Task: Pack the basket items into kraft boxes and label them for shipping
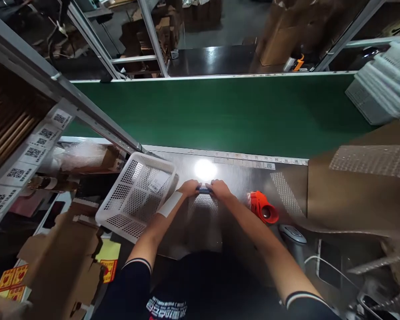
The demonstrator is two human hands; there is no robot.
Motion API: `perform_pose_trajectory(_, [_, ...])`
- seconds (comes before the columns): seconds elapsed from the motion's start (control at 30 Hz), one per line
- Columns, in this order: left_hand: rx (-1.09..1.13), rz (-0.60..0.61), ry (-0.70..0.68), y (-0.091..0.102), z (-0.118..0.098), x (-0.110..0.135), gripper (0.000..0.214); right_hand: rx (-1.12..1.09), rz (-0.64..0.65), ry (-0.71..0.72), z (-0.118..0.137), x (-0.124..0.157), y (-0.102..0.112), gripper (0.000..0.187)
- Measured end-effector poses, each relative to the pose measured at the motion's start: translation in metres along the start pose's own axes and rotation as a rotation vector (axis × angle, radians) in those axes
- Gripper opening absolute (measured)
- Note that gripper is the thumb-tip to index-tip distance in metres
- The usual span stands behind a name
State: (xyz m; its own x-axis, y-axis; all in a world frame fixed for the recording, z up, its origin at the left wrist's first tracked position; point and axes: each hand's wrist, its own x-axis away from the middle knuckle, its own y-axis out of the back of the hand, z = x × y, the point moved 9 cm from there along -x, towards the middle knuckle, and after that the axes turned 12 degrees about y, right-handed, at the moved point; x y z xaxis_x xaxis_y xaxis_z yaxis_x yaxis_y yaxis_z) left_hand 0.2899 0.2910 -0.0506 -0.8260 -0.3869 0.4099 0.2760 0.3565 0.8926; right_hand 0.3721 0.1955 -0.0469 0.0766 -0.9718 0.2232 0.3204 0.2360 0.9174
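Dark-blue item [205,190] is spanning the gap between both hands, its long axis running left to right above the metal bench [235,173]. I am observing the left hand [189,188] grasping its left end and the right hand [220,190] grasping its right end; neither hand is sitting clearly nearer. Bubble wrap [205,203] is lying on its torso side; I cannot tell whether they are touching. Outward, a white basket [133,202] is standing beside the left forearm, an orange-red tape dispenser [262,206] is resting right of the right forearm, and a green belt [213,115] is extending beyond the bench.
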Motion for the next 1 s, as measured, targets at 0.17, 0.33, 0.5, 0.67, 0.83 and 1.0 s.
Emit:
perform_pose_trajectory(0.17, [-0.014, -0.114, -0.033, -0.018, -0.006, 0.026, 0.046, -0.002, -0.049, 0.024, 0.009, 0.017, -0.013, 0.050])
perform_pose_trajectory(0.33, [-0.028, -0.247, -0.018, -0.032, -0.011, 0.042, 0.051, 0.004, -0.179, 0.036, 0.023, 0.033, -0.026, 0.059])
perform_pose_trajectory(0.5, [-0.063, -0.247, 0.052, -0.042, -0.014, 0.055, 0.060, -0.023, -0.217, 0.008, 0.026, 0.040, -0.026, 0.054])
perform_pose_trajectory(0.67, [-0.088, -0.209, 0.109, -0.051, -0.020, 0.070, 0.065, -0.074, -0.187, -0.047, 0.018, 0.028, -0.014, 0.037])
perform_pose_trajectory(0.83, [-0.101, -0.200, 0.146, -0.073, -0.028, 0.093, 0.068, -0.067, -0.148, -0.015, 0.022, 0.016, -0.014, 0.023])
perform_pose_trajectory(1.0, [-0.071, -0.183, 0.142, -0.074, -0.034, 0.108, 0.061, -0.056, -0.068, 0.082, 0.034, 0.017, -0.026, 0.021])
